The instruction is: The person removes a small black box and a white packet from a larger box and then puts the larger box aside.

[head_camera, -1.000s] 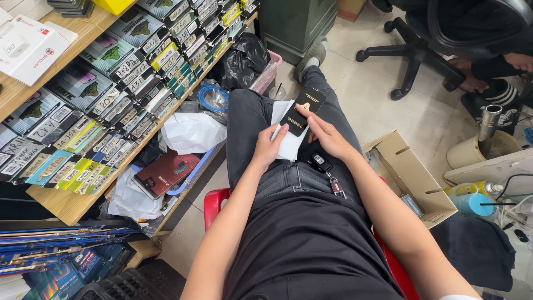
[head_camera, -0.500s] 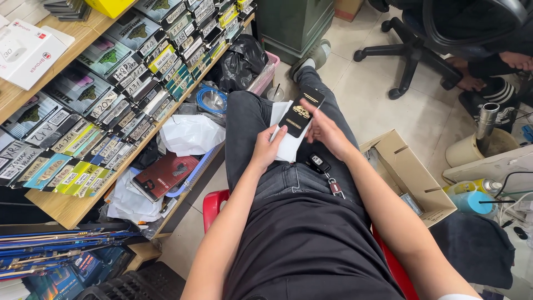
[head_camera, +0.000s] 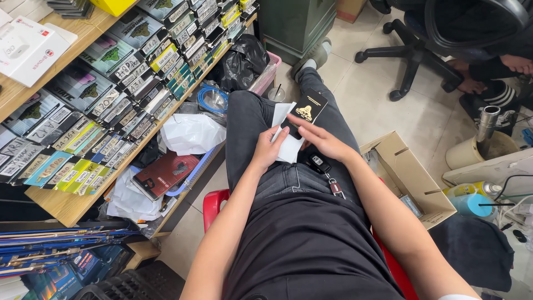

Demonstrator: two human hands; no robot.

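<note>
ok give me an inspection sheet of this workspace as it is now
surface: lap of seated person, on a red stool
job's things: black card over white sheet, both held above the thighs
clutter: keys on lap; open cardboard box; red case and white bags on low shelf
grippers: left hand holds the sheet; right hand holds the card
cables: blue coil by shelf
surroundings: shelf of boxed packs; office chair; another person's hand
</note>
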